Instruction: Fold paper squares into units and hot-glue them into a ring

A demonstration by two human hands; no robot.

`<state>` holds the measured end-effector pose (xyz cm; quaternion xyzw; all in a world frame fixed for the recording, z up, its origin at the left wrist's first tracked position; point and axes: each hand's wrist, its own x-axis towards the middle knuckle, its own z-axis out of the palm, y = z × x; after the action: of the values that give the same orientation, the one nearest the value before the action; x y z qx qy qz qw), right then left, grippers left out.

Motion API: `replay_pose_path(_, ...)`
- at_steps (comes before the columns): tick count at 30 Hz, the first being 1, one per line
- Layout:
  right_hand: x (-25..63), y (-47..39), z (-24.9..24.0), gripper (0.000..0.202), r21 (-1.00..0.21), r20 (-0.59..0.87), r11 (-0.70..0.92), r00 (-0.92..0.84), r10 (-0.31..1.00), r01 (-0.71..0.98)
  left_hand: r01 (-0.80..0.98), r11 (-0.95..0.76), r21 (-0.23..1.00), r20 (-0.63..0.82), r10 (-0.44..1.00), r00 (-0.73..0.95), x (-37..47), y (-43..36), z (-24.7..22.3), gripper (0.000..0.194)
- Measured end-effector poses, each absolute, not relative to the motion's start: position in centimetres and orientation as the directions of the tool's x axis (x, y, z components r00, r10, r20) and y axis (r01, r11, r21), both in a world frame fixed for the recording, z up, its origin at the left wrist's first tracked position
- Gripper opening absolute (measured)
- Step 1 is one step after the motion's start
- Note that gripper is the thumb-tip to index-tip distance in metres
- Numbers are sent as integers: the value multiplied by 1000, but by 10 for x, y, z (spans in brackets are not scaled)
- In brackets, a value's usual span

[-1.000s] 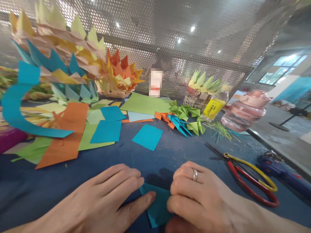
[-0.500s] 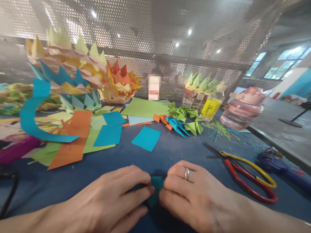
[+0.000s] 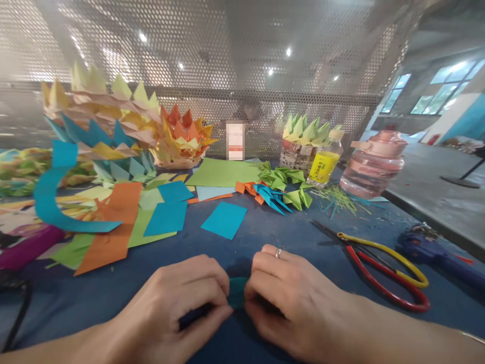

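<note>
At six o'clock in the view, the left hand (image 3: 193,298) and right hand (image 3: 290,293) sat just apart, fingers pinched on opposite ends of a small piece of blue paper (image 3: 237,292), whose folds, mostly hidden behind the knuckles, were hard to make out. From that piece, a loose blue sheet (image 3: 224,220) lay near twelve o'clock, scissors (image 3: 379,241) at three and an orange sheet (image 3: 121,217) at ten, with the dark blue table (image 3: 284,232) beneath.
</note>
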<state>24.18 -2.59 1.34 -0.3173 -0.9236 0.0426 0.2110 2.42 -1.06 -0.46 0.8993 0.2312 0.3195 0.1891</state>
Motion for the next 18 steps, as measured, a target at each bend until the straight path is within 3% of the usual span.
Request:
replay_pose_path(3, 243, -26, 16, 12, -381, 306, 733, -671, 675, 564, 312, -752, 581, 441, 613, 656, 26, -9, -3, 19)
replay_pose_path(6, 243, -27, 18, 13, -462, 252, 655, -619, 744, 598, 359, -699, 619, 394, 672, 627, 27, -6, -3, 18)
replay_pose_path(18, 243, -27, 22, 12, -509, 158, 544, -549, 821, 666, 376, -676, 634, 351, 685, 638, 30, -4, -5, 16)
